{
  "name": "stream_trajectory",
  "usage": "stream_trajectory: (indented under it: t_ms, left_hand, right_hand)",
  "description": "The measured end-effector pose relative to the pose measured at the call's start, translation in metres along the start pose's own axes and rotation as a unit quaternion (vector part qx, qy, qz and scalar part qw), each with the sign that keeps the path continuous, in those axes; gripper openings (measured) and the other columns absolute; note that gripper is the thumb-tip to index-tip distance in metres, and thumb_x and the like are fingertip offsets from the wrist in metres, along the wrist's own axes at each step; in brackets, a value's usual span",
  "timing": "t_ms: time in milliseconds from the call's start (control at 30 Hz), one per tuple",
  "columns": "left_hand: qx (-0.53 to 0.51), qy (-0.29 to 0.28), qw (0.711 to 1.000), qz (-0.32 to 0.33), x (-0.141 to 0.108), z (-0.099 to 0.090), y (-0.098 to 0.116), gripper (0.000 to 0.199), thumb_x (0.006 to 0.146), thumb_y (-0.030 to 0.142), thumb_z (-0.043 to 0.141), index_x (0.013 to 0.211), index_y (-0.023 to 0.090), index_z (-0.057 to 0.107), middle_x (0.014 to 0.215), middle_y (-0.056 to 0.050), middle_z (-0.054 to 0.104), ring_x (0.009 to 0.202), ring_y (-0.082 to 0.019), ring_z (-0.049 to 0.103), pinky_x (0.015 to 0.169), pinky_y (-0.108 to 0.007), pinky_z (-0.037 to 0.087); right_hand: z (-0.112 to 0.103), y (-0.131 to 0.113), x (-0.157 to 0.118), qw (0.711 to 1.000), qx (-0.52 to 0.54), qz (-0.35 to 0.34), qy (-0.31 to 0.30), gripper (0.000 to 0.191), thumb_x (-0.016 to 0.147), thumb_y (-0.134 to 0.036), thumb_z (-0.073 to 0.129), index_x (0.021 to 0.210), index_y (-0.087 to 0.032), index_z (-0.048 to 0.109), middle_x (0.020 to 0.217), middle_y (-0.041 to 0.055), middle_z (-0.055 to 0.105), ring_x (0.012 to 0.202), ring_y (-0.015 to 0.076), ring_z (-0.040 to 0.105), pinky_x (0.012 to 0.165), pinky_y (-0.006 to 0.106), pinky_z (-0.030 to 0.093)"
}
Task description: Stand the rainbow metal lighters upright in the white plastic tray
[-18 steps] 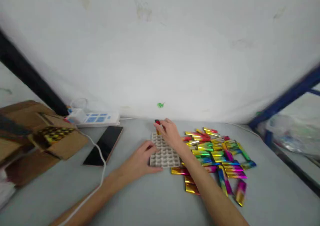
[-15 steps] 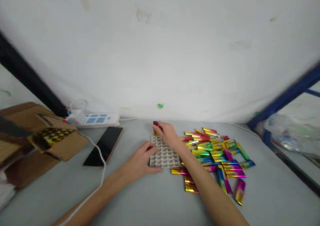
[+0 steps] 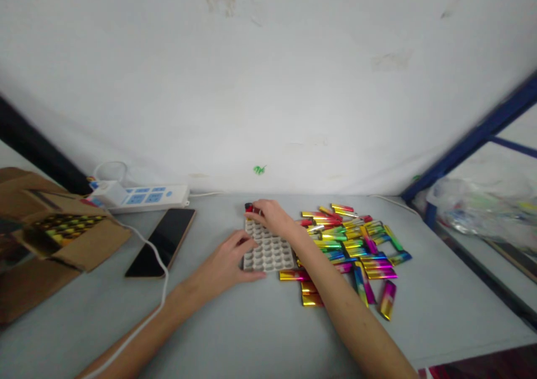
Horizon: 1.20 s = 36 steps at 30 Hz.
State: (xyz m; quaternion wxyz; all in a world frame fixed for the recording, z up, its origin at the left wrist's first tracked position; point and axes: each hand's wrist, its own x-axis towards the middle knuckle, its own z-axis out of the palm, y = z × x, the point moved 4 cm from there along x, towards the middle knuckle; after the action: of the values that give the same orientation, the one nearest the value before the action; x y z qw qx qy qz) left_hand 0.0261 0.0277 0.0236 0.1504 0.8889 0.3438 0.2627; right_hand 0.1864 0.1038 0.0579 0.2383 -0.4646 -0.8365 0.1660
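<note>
Mostly hidden, red piece (image 3: 249, 207) in right hand (image 3: 272, 218), tray (image 3: 268, 252) partly covered.

Flat pale gridded tray (image 3: 271, 253), red piece (image 3: 250, 207) at far left corner

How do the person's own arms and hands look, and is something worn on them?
The left hand and right hand are bare, with no glove or ring visible. The left forearm and right forearm show no sleeve, watch or bracelet. A white cable crosses in front of the left forearm.
</note>
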Motion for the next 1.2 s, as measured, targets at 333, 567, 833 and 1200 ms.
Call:
stream_trajectory:
  t_ms: [333,567,833,1200]
  left_hand:
    - [-0.009,0.021,0.999,0.041,0.001,-0.003,-0.018,0.05,0.083,0.054,0.086,0.121,0.024,0.074,0.121,-0.008,0.07,0.108,-0.027,0.074,0.098,-0.041,0.064]
    - [-0.011,0.007,1.0,0.015,0.001,-0.004,-0.018,0.061,0.085,0.054,0.084,0.14,0.031,0.069,0.128,-0.007,0.069,0.115,-0.027,0.073,0.105,-0.042,0.062]
    - [-0.029,-0.013,0.999,0.009,0.002,-0.005,-0.016,0.055,0.087,0.054,0.083,0.137,0.033,0.073,0.126,-0.006,0.069,0.114,-0.026,0.072,0.105,-0.042,0.062]
    - [-0.019,-0.014,1.0,0.012,0.002,-0.006,-0.014,0.056,0.086,0.053,0.085,0.137,0.032,0.073,0.127,-0.007,0.07,0.115,-0.028,0.073,0.105,-0.044,0.063]
  right_hand:
    - [-0.08,0.062,-0.059,0.992,0.001,0.111,0.065,0.019,0.101,-0.02,0.073,0.119,-0.015,0.078,0.098,0.0076,0.08,0.088,0.018,0.072,0.084,0.028,0.051]
    - [-0.086,0.094,-0.091,0.99,-0.071,0.117,-0.021,0.017,0.095,-0.03,0.082,0.107,-0.018,0.085,0.101,0.0113,0.08,0.098,0.0243,0.071,0.091,0.033,0.051]
    - [-0.074,0.092,-0.08,0.992,-0.021,0.052,-0.109,0.016,0.088,-0.032,0.089,0.099,-0.021,0.085,0.101,0.0069,0.076,0.099,0.0225,0.069,0.09,0.03,0.05]
    - [-0.088,0.051,-0.091,0.988,0.051,0.084,0.116,0.033,0.111,-0.043,0.054,0.133,-0.023,0.068,0.1,0.005,0.081,0.089,0.0215,0.074,0.085,0.032,0.053]
